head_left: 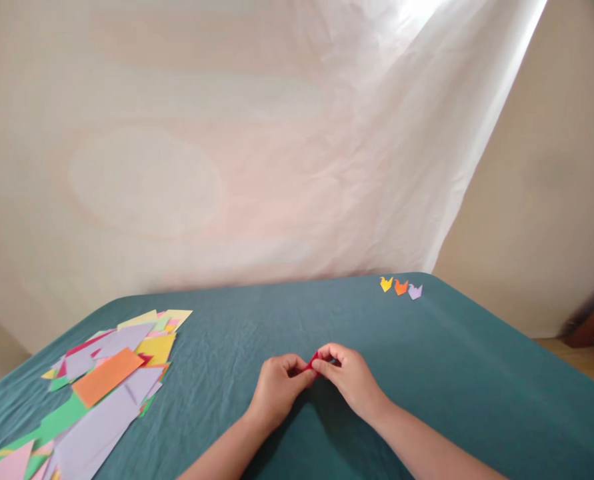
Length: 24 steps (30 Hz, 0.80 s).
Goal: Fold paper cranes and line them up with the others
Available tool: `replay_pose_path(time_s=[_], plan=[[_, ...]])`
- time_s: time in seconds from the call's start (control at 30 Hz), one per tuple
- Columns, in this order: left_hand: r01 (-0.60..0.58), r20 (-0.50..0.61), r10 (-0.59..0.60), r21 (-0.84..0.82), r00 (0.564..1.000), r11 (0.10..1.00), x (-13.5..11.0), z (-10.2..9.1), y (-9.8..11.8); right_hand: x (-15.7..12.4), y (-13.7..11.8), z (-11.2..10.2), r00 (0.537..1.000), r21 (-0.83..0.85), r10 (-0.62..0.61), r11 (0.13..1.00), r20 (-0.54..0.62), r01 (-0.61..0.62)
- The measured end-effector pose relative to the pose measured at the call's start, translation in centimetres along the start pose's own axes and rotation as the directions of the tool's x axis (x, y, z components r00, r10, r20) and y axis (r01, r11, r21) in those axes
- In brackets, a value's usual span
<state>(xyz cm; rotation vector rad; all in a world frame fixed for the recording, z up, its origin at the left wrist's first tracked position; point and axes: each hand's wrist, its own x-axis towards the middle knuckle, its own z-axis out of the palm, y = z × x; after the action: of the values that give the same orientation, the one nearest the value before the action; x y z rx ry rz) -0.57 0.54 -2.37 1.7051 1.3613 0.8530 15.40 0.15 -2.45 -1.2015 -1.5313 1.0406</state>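
A small folded piece of red paper [313,362] is pinched between both hands near the middle of the table. My left hand [280,387] grips its left side between thumb and fingers. My right hand [345,375] holds the other side, thumb in front and fingertips behind. Most of the red paper is covered by the fingers, so its full shape is hidden. At the far right of the table lie three small folded paper cranes: a yellow crane [387,285], an orange crane [401,288] and a lilac crane [415,292].
Loose coloured paper sheets [101,427] spread in an overlapping heap along the left side. A dark green cloth [237,333] covers the table. Behind the far edge hangs a pale sheet [257,167]. A reddish-brown object [591,323] stands on the floor at right.
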Motion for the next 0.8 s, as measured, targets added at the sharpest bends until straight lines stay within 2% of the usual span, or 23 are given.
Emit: replay_pose_path(time_s=[0.1, 0.27, 0.47, 0.67, 0.8], plan=[[0.002, -0.002, -0.002, -0.013, 1.0, 1.0, 0.1, 0.0, 0.0, -0.1, 0.1, 0.1, 1.0, -0.022, -0.022, 1.0, 0.006, 0.022], [-0.003, 0.027, 0.004, -0.041, 1.0, 0.999, 0.2, 0.0, -0.2, -0.1, 0.2, 0.2, 0.992, -0.117, -0.113, 0.987, -0.053, 0.106], [0.027, -0.021, -0.029, -0.125, 0.999, 0.992, 0.5, -0.3, 0.0, 0.0, 1.1, 0.2, 0.997, -0.1, -0.072, 0.992, 0.026, 0.074], [0.025, -0.029, -0.03, -0.154, 0.999, 0.988, 0.4, -0.1, 0.3, -0.2, 0.7, 0.2, 0.987, -0.247, -0.16, 0.957, -0.02, 0.15], [0.016, -0.01, -0.019, -0.226, 1.0, 0.974, 0.7, -0.1, -0.3, -0.2, 0.6, 0.3, 0.99, -0.21, -0.139, 0.969, -0.019, 0.132]])
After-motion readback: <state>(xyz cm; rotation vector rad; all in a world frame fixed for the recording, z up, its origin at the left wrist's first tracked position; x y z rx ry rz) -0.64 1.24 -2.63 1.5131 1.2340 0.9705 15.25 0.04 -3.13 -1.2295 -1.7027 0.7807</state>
